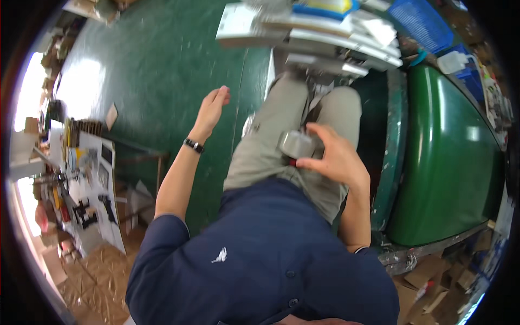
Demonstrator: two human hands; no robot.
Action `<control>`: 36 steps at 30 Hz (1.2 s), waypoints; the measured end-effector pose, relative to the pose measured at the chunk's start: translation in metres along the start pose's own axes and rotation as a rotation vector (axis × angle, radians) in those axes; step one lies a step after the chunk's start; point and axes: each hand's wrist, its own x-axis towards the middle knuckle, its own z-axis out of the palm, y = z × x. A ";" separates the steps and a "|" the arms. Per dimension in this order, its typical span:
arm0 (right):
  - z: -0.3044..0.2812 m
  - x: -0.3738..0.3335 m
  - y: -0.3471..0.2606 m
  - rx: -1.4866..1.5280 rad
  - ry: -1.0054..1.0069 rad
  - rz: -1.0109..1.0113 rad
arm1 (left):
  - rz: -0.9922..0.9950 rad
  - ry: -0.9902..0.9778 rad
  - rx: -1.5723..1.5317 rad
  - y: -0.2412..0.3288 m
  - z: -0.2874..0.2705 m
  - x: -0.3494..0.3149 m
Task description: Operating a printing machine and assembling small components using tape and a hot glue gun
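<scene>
My right hand (341,160) is over my lap, its thumb and fingers curved around one side of a small, round, translucent whitish container (296,144). Something red shows beside the thumb tip; its kind is too small to make out. Out to the left, my left hand (212,110) hangs in the air above the green floor with nothing visible in it. Its fingers are stretched out, slightly bent and close to one another. A dark band (193,145) circles the left wrist.
Beyond my knees stands a workbench (325,40) with pale metal parts, somewhat blurred, and a blue-and-yellow tray (325,8). A large green rounded housing (449,162) is close on my right, with a blue basket (422,24) past it. A cluttered table (89,189) stands at left.
</scene>
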 end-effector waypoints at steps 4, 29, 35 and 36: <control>0.045 -0.005 0.027 -0.445 0.084 -0.211 | -0.378 -0.135 -0.027 -0.070 0.009 -0.017; -0.007 0.009 -0.018 0.520 0.384 -0.617 | -0.297 -0.712 -1.157 0.119 0.080 -0.077; -0.031 0.001 -0.013 0.382 0.351 -0.735 | -0.144 -0.772 -1.062 0.126 0.110 -0.085; -0.036 0.003 -0.012 0.396 0.371 -0.730 | -0.079 -0.734 -0.987 0.136 0.105 -0.090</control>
